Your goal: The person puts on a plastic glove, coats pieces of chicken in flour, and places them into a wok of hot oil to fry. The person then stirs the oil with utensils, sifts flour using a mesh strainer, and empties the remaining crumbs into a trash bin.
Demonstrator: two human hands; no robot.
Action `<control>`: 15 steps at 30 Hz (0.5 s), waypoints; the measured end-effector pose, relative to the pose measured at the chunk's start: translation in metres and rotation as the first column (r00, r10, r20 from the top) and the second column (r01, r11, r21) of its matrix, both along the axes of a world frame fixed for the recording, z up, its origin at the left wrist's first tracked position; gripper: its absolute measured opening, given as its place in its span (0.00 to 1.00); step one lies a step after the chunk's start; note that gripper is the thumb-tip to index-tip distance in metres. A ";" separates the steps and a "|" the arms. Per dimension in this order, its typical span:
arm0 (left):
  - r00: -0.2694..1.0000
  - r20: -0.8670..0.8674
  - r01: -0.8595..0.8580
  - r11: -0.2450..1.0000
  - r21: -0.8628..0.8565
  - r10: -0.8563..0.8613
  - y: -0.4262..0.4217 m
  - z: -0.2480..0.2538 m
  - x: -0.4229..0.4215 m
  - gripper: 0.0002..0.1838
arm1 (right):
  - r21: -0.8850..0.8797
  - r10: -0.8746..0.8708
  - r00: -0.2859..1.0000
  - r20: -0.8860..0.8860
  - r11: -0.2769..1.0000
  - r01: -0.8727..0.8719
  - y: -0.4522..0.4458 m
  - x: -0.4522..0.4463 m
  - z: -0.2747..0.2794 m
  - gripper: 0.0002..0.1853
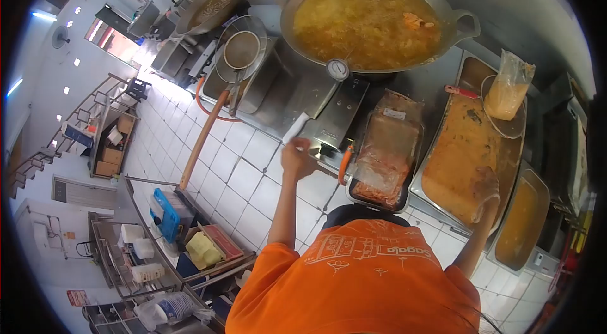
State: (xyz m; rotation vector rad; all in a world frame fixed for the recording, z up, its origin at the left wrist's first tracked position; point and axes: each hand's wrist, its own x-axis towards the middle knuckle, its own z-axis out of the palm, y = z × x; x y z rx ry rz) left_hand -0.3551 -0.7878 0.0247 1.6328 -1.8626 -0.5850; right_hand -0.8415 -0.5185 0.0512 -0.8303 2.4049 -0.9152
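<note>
My left hand (298, 158) is at the front edge of the stove, just below the white-handled tool (296, 127) lying there. Its fingers are loosely bent and apart, with nothing visible in them. Over the near right part of a large tray of orange batter (456, 147) is my right hand (487, 194). It looks smeared with batter, its fingers stretched out and holding nothing I can see. Between my hands stands a dark tray (414, 170) with minced-looking reddish food (376, 192) under clear plastic.
A big two-handled wok (288, 24) of bubbling yellow oil stands at the back, with a dial thermometer (338, 70) at its rim. Long-handled strainers (242, 49) rest left. A bag of orange liquid (508, 91) and a narrow orange-filled tray (521, 220) are at right.
</note>
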 end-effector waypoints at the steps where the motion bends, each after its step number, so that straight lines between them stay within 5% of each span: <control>1: 0.995 -0.012 -0.096 0.974 -0.207 0.096 -0.016 0.010 0.007 0.07 | -0.007 0.004 1.000 0.006 1.000 -0.004 0.006 -0.005 -0.014 0.08; 4: 0.907 0.062 -0.357 0.837 -0.414 0.417 -0.065 0.060 0.048 0.09 | -0.168 -0.170 0.975 0.141 0.967 0.193 0.007 -0.022 -0.043 0.10; 5: 0.880 0.091 -0.347 0.762 -0.547 0.466 -0.089 0.068 0.069 0.08 | -0.026 -0.244 0.960 0.135 0.968 0.250 0.001 -0.017 -0.024 0.09; 6: 0.832 0.112 -0.446 0.776 -0.447 0.543 -0.104 0.096 0.077 0.07 | 0.114 -0.317 0.941 0.119 0.946 0.304 -0.005 -0.010 -0.005 0.08; 7: 0.881 0.106 -0.333 0.763 -0.553 0.461 -0.135 0.088 0.106 0.11 | 0.107 -0.319 0.940 0.122 0.946 0.307 -0.010 0.001 0.014 0.08; 9: 0.803 0.422 -0.333 0.904 -0.270 0.421 -0.173 0.096 0.129 0.15 | 0.060 -0.346 0.900 0.265 0.938 0.343 -0.020 0.022 0.042 0.08; 12: 0.774 0.609 -0.127 0.985 -0.119 0.173 -0.229 0.074 0.161 0.20 | -0.019 -0.270 0.953 0.137 0.961 0.275 -0.022 0.027 0.037 0.06; 13: 0.777 0.605 -0.121 0.985 -0.126 0.173 -0.242 0.078 0.159 0.20 | -0.026 -0.275 0.952 0.137 0.959 0.281 -0.027 0.029 0.040 0.06; 15: 0.838 0.546 -0.180 0.949 0.257 0.011 -0.253 0.085 0.155 0.25 | 0.095 -0.279 0.955 0.105 0.958 0.270 -0.029 0.034 0.051 0.08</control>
